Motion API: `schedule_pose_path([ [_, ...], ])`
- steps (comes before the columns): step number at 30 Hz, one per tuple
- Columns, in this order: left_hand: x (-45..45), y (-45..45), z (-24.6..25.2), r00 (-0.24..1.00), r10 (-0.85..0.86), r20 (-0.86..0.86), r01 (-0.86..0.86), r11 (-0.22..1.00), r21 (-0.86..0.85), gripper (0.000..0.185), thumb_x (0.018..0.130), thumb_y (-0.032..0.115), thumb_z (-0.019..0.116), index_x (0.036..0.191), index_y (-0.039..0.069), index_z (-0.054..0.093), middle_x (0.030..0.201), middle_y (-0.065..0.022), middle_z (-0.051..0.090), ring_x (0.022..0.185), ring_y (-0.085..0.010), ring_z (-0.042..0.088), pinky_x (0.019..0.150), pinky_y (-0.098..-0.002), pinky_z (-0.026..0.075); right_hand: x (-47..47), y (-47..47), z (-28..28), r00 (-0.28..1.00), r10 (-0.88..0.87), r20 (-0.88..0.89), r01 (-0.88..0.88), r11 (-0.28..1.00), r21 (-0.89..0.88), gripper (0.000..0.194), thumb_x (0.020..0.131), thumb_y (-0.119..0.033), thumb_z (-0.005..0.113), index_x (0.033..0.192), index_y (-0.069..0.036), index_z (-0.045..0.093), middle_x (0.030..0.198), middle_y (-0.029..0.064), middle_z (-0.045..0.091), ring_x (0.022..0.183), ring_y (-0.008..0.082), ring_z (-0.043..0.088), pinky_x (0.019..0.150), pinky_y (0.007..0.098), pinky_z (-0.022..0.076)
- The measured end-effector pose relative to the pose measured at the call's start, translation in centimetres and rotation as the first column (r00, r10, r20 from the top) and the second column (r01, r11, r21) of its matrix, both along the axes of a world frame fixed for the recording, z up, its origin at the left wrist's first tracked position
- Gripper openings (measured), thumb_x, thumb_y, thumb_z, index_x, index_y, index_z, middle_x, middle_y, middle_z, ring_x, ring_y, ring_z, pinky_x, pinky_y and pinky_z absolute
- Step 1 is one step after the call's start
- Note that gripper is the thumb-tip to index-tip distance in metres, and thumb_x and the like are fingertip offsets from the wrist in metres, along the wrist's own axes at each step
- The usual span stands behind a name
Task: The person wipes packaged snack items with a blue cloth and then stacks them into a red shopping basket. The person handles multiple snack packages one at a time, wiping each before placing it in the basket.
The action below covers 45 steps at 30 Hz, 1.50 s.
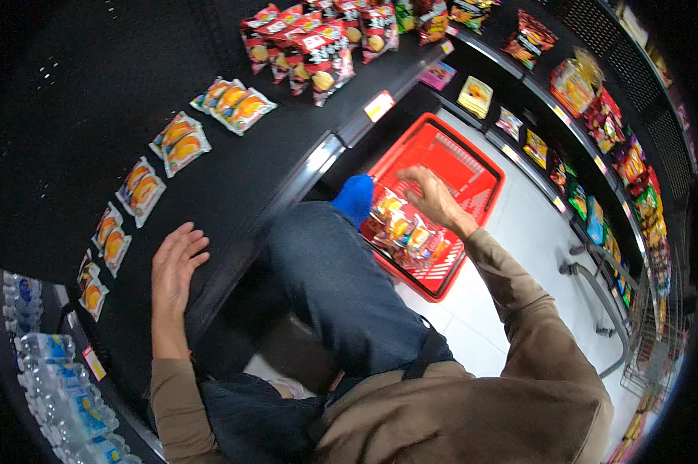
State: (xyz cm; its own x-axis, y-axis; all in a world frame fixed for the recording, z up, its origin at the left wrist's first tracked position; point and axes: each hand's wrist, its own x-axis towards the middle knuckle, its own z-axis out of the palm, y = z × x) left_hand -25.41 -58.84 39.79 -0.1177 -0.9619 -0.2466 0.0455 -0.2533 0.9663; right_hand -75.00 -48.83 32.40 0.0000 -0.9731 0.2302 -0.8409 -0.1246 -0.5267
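Over the black shelf (221, 191) my left hand (176, 272) is empty, its fingers slightly spread. To its left, small packaged snacks with orange pictures (141, 191) lie in overlapping groups along the shelf. My right hand (433, 197) hovers above a red shopping basket (473, 159) with curled fingers apart and nothing visible between them. Inside the basket, several similar snack packets (410, 229) lie heaped beneath that hand. The basket rests on the floor beside my bent knee.
Red chip bags (325, 61) stand farther along the shelf. Bottled water packs (73, 394) are at lower left. Shelves of snack bags (604, 122) curve along the right, with a metal cart (650, 348) near them. A blue object (354, 197) touches the basket's side.
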Motion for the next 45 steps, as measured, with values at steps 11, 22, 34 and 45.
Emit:
schedule_pose_path([
  [11,0.5,-0.3,-0.1,0.996,-0.089,-0.019,0.089,0.996,0.019,0.044,0.099,0.028,0.063,0.132,0.001,0.057,0.121,-0.0162,0.065,0.110,-0.0253,0.066,0.090,-0.0370,0.056,17.2,-22.4,8.4,0.962,0.273,-0.026,-0.270,0.924,-0.271,0.048,0.091,-0.027,0.067,0.134,-0.009,0.056,0.131,0.0237,0.058,0.119,0.0423,0.054,0.103,0.0488,0.0434],
  [22,0.9,-0.9,-0.5,0.985,-0.172,-0.026,0.172,0.985,0.016,0.043,0.102,0.028,0.057,0.135,0.001,0.054,0.128,-0.0174,0.062,0.112,-0.0257,0.066,0.091,-0.0383,0.055,20.5,-24.8,5.8,0.956,0.246,-0.159,-0.263,0.960,-0.095,0.030,0.093,-0.028,0.061,0.121,-0.017,0.069,0.123,0.0218,0.064,0.112,0.0410,0.062,0.097,0.0490,0.0501],
  [34,-1.9,-0.5,-0.5,0.977,-0.186,-0.107,0.184,0.983,-0.028,0.059,0.100,0.023,0.060,0.149,-0.003,0.038,0.133,-0.0193,0.059,0.113,-0.0264,0.065,0.087,-0.0375,0.057,24.5,-16.9,7.8,0.844,0.417,0.336,-0.435,0.900,-0.025,0.085,0.068,-0.033,0.088,0.137,0.003,0.053,0.115,0.0233,0.068,0.104,0.0363,0.068,0.092,0.0407,0.0525],
  [45,-3.0,1.8,1.8,0.952,-0.280,-0.124,0.265,0.956,-0.127,0.049,0.102,0.022,0.057,0.143,-0.001,0.047,0.132,-0.0199,0.061,0.110,-0.0225,0.066,0.088,-0.0337,0.055,16.0,-12.3,9.2,0.368,0.162,0.916,-0.476,0.879,0.036,0.042,0.087,-0.015,0.078,0.123,0.001,0.061,0.111,0.0114,0.071,0.101,0.0200,0.069,0.088,0.0352,0.0560],
])
